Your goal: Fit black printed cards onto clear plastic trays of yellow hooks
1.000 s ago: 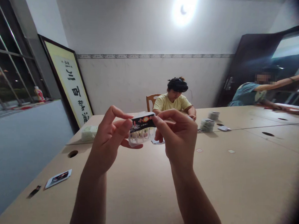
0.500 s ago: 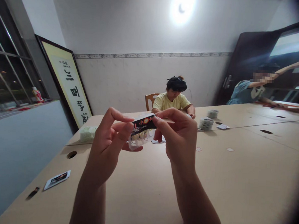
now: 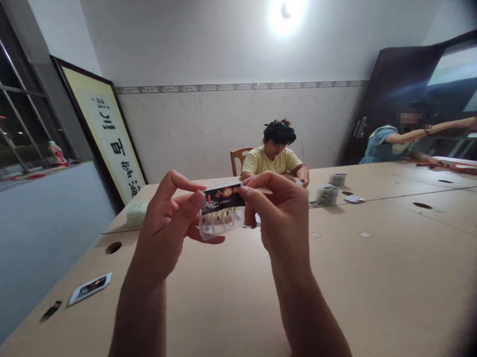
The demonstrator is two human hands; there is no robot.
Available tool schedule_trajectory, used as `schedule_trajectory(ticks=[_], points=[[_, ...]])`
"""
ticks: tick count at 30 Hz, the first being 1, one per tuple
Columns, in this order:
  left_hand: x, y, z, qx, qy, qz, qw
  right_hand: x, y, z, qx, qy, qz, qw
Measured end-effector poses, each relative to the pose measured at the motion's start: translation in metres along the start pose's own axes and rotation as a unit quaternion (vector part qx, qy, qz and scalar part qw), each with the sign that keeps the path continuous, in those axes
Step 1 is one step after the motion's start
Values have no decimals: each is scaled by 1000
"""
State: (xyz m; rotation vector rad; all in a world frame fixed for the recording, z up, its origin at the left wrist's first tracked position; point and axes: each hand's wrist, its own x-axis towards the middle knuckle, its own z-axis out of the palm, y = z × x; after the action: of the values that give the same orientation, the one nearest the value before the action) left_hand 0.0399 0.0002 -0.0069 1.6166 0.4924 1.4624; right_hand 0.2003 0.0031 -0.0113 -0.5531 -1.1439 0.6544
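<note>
Clear box (image 3: 220,224), filled, held above desk (image 3: 223,311); fingers of left hand (image 3: 164,225) gripping left end, fingers of right hand (image 3: 282,218) pinching right end of black label (image 3: 223,198). Label already across upper part; whether stuck down along whole length, cannot tell.

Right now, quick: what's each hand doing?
Left hand: closed, holding the clear box by its left end.
Right hand: closed, pinching the right end of the black label.
</note>
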Motion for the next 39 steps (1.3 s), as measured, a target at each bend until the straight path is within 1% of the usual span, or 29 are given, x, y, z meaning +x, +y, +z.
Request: schedule_trajectory(ticks=[5, 10, 18, 32, 35, 37, 39], points=[[1, 1, 1, -5, -13, -3, 1000, 0, -4, 0, 5, 3, -6, 1000], [2, 2, 2, -23, -12, -4, 1000, -2, -5, 0, 3, 6, -7, 1000], [2, 3, 3, -46, -28, -12, 998, -3, -9, -2, 23, -3, -3, 1000], [4, 2, 3, -36, -23, 5, 999, -1, -7, -2, 29, -5, -12, 1000], [3, 0, 2, -36, -15, 16, 999, -4, -7, 0, 5, -3, -55, 998], [3, -1, 2, -33, 0, 24, 999, -8, -7, 1, -33, 8, -110, 993], [2, -1, 2, -26, 15, 29, 999, -13, -7, 3, -82, 14, -169, 982]])
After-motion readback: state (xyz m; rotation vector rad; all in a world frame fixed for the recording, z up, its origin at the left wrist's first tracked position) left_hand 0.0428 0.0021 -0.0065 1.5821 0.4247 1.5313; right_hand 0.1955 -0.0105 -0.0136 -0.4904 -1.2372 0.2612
